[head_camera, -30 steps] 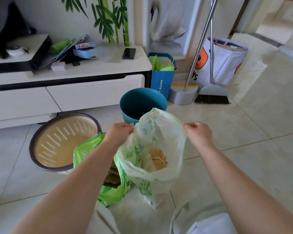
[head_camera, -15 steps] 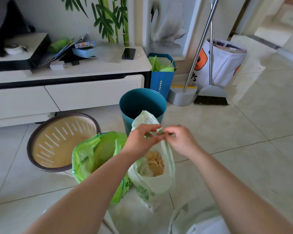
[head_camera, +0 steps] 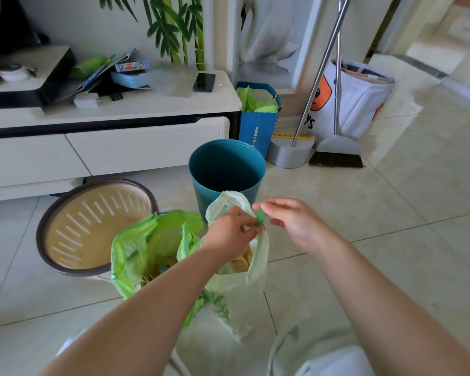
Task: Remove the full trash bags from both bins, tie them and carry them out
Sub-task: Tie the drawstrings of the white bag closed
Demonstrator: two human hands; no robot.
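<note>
Head view. Legible writing: "YS" on the white fabric bag; white characters on the blue paper bag, too small to read. Pale translucent trash bag stands on the floor before the empty teal bin, brown scraps inside, green leaf print low down. Bright green trash bag touches its left side, mouth open. Left hand fingers pinch the pale bag's rim; right hand fingers pinch its green tie strip.

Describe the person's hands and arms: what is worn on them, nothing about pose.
Both forearms are bare up to the bottom frame edge: no sleeves, gloves, watch or bracelet. The left hand and right hand show no rings. Nails look short and unpainted.
</note>
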